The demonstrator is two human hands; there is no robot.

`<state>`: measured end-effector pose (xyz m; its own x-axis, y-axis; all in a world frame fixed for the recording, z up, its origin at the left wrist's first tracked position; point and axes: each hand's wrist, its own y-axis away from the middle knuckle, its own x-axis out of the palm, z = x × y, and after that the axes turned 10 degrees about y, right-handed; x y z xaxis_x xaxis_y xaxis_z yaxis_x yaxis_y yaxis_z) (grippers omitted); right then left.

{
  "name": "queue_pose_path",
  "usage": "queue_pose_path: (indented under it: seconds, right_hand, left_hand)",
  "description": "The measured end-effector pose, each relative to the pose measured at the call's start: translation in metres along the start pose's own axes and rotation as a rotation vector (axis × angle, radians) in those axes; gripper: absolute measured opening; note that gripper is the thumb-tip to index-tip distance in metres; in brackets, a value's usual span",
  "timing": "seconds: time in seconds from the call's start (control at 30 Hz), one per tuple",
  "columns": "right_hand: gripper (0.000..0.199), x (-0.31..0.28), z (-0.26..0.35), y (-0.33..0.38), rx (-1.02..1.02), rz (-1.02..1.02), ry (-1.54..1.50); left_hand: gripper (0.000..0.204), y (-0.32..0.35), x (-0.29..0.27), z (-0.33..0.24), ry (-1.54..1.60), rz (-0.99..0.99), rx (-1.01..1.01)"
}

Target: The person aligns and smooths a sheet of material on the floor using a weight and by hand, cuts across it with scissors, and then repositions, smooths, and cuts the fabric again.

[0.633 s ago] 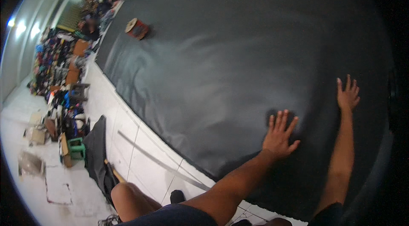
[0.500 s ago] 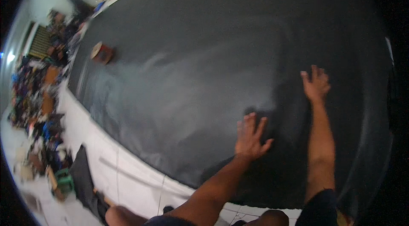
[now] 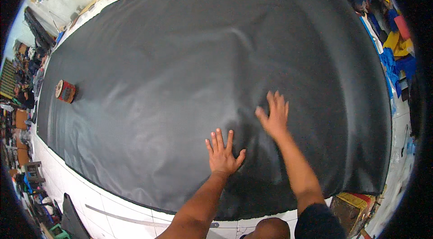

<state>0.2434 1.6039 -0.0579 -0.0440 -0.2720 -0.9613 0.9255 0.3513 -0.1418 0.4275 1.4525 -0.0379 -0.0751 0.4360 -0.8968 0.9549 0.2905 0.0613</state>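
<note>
A large sheet of black, slightly glossy material (image 3: 180,67), like synthetic leather, is spread over the tiled floor, with soft wrinkles across its middle. My left hand (image 3: 223,157) lies on its near part, fingers spread and palm down. Farther up and to the right, my right hand (image 3: 275,116) is over the sheet with its fingers stretched out; whether the whole palm touches cannot be made out. Neither hand holds anything. On the sheet's far left part stands a reddish can (image 3: 66,91) with a pale top.
White floor tiles (image 3: 110,205) border the sheet; a long flat metal strip (image 3: 122,218) lies on them. A worn box (image 3: 354,207) touches the near right edge. Yellow and blue cloth pieces (image 3: 399,45) are heaped at right. Clutter and a dark wooden stool (image 3: 34,172) are at left.
My view has turned to the right, bringing the sheet's right edge and the cloth heap into sight. My right hand is now closer to my left. Both hands stay open.
</note>
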Motion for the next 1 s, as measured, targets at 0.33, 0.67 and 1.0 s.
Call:
queue_pose_path:
  seconds: [0.33,0.67,1.0]
  right_hand:
    - [0.066,-0.042,0.061,0.259,-0.027,0.257,-0.002]
    - [0.065,-0.039,0.062,0.266,-0.073,0.08,0.004]
    - [0.06,-0.025,0.037,0.281,-0.114,0.125,0.095]
  left_hand:
    - [0.081,0.005,0.004,0.0,-0.06,-0.023,0.008]
    - [0.054,0.017,-0.023,0.082,0.499,-0.337,0.224]
    - [0.064,0.272,-0.104,0.234,0.166,-0.63,-0.475]
